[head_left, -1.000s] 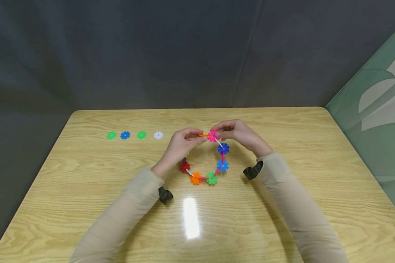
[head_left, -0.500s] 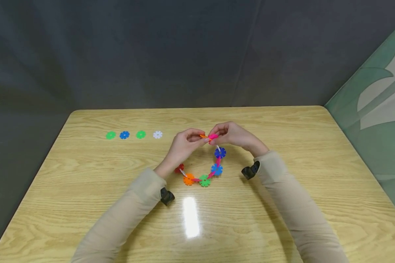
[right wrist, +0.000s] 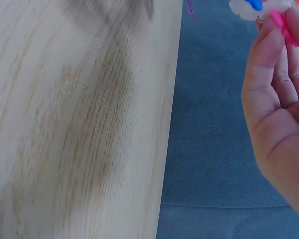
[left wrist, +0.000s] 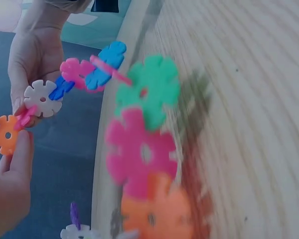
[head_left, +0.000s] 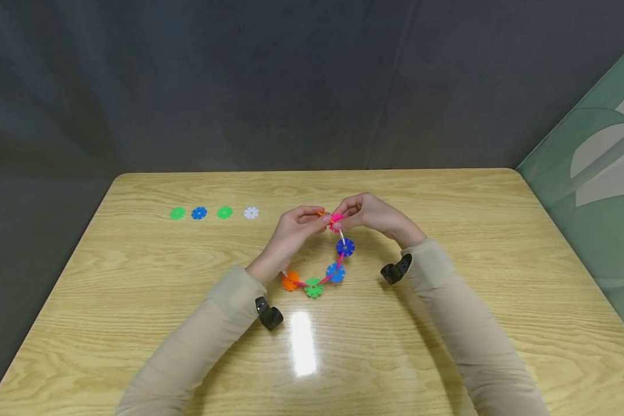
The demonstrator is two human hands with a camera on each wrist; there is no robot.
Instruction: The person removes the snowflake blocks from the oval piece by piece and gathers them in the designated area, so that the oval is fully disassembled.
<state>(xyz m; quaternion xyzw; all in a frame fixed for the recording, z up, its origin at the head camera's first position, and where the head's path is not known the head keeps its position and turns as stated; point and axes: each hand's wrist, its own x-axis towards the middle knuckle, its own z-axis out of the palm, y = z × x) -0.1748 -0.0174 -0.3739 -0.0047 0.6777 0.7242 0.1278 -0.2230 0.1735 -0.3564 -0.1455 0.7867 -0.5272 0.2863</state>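
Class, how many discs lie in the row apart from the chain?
4, left to right on the table: green disc, blue disc, second green disc, white disc. None looks hidden.

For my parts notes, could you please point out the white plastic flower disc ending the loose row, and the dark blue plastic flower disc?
White plastic flower disc (head_left: 251, 213): head view, central face.
Dark blue plastic flower disc (head_left: 345, 248): head view, central face.
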